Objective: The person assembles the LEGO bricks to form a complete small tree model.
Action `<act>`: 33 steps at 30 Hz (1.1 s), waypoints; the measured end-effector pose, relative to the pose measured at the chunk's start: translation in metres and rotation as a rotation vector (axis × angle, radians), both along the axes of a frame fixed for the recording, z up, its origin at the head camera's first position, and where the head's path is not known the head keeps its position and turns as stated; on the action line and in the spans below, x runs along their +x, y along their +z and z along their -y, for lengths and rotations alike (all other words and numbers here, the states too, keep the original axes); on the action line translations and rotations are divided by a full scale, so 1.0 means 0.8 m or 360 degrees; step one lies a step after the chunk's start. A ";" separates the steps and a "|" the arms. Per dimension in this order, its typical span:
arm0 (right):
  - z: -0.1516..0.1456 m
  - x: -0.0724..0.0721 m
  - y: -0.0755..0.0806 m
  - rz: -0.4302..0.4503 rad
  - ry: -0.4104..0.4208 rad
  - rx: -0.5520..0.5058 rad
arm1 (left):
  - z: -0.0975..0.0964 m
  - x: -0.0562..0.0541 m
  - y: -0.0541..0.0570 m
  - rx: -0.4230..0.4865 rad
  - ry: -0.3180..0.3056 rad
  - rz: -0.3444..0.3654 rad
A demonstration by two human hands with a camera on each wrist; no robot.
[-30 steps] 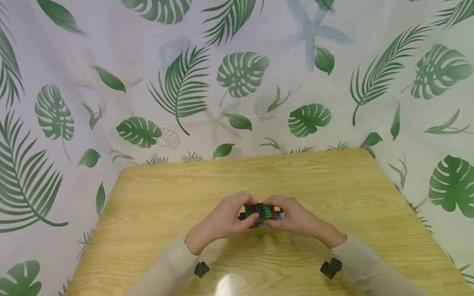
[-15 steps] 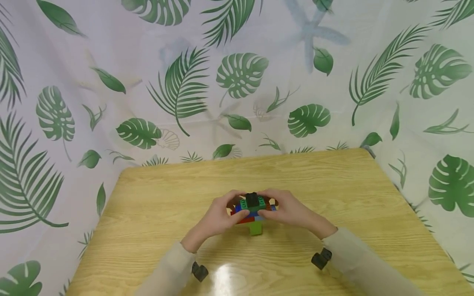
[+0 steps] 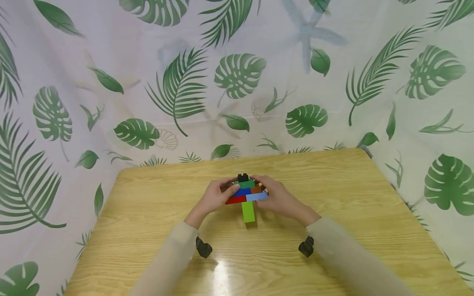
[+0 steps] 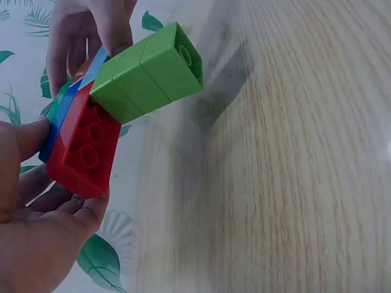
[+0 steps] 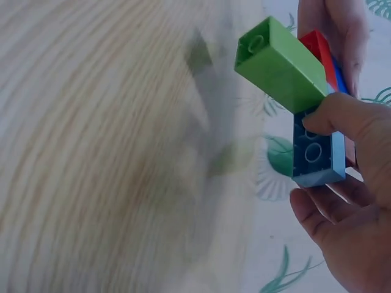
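Both hands grip one model built from toy building bricks. In the head view it narrows upward: a red brick (image 3: 235, 200) and a light blue brick (image 3: 256, 197) form the wide layer, a blue brick (image 3: 242, 192) and a brown brick (image 3: 256, 190) come above, then a green layer (image 3: 245, 185) and a black brick (image 3: 242, 178) on top. A lime green stem (image 3: 248, 211) points down beneath. My left hand (image 3: 212, 199) holds the red end, thumb at the blue layer. My right hand (image 3: 280, 199) holds the light blue end, its thumb on the hollow underside (image 5: 313, 152).
The wooden table (image 3: 166, 230) extends under both arms, and the model's shadow (image 4: 229, 85) falls on it. Behind hangs a leaf-print cloth (image 3: 207, 90). A small black device sits at the left wrist (image 3: 203, 248) and another at the right wrist (image 3: 306, 246).
Both hands have moved the model up and slightly left in the head view. It has tilted, so its front face and the lime green stem show more, and the black brick now stands at the top.
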State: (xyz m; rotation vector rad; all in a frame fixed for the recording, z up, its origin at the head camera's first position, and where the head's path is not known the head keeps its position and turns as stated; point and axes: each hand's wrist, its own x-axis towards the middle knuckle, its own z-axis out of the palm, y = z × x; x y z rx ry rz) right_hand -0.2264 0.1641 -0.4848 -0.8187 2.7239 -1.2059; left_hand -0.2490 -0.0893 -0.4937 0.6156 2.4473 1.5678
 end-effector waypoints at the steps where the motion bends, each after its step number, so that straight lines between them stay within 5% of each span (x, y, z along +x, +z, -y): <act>1: 0.001 -0.004 -0.003 0.0004 -0.0020 -0.0004 | 0.000 -0.003 -0.002 0.0008 0.0020 0.0018; 8: 0.001 -0.024 -0.023 0.0106 -0.0154 -0.0012 | -0.001 -0.007 -0.017 0.0039 0.0077 0.0114; 19: -0.001 -0.036 -0.049 0.0293 -0.0252 0.0087 | -0.005 -0.007 -0.043 -0.0285 0.0092 0.0096; 33: -0.006 -0.031 -0.056 0.0281 -0.0206 0.0130 | -0.001 -0.004 -0.044 -0.0331 0.0115 0.0064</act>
